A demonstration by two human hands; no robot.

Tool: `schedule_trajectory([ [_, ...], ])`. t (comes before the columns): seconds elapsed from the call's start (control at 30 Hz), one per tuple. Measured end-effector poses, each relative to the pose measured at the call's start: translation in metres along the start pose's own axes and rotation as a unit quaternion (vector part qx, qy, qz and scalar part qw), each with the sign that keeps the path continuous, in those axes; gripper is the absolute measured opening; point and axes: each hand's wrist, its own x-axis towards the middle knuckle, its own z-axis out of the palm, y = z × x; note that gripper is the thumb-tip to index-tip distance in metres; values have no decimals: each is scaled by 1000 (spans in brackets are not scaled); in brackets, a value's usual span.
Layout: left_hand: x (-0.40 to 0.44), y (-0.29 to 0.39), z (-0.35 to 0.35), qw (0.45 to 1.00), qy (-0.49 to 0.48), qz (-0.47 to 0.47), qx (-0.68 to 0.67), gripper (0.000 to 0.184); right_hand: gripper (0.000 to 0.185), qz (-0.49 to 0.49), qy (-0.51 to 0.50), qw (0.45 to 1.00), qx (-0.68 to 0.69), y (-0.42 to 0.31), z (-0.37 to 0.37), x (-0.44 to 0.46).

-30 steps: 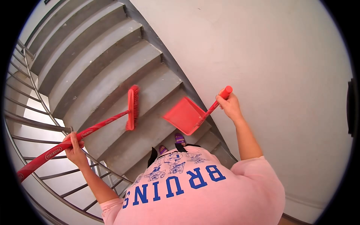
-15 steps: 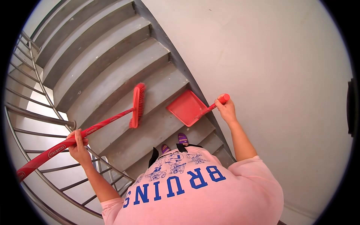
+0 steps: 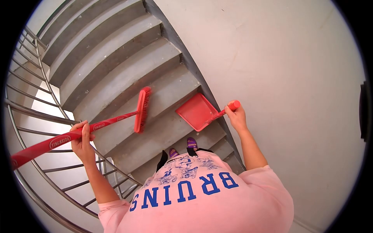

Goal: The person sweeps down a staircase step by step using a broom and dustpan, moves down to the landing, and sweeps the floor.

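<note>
My left hand (image 3: 83, 143) is wrapped round the long red handle of a broom (image 3: 116, 119). The broom's red head, with its bristles facing right, is over a grey step in the middle of the view; whether the bristles touch it I cannot tell. With my right hand (image 3: 236, 115) I grip the short upright handle of a red dustpan (image 3: 197, 111), near its top end. The pan is close to the wall, over the step below the broom, with its open side towards the upper left. I make out no litter in it.
Curved grey stairs (image 3: 116, 73) run to the upper left. A metal railing (image 3: 42, 116) borders them on the left, and a pale wall (image 3: 279, 77) stands on the right. My feet in purple sandals (image 3: 192, 143) are on a step below the dustpan.
My left hand and the broom's handle end have risen slightly in the view, so the handle lies flatter. The broom head stays nearly in place. The dustpan shifts a little right with the whole view.
</note>
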Motion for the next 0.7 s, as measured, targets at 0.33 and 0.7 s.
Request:
schedule_trajectory([
  [0.33,17,27,67,993,-88,22,70,10,23,-47,-18,998,-31,17,-4,11],
  [0.7,12,-27,155,965,-113,124,201,20,44,6,-45,983,-179,-27,-56,-14],
])
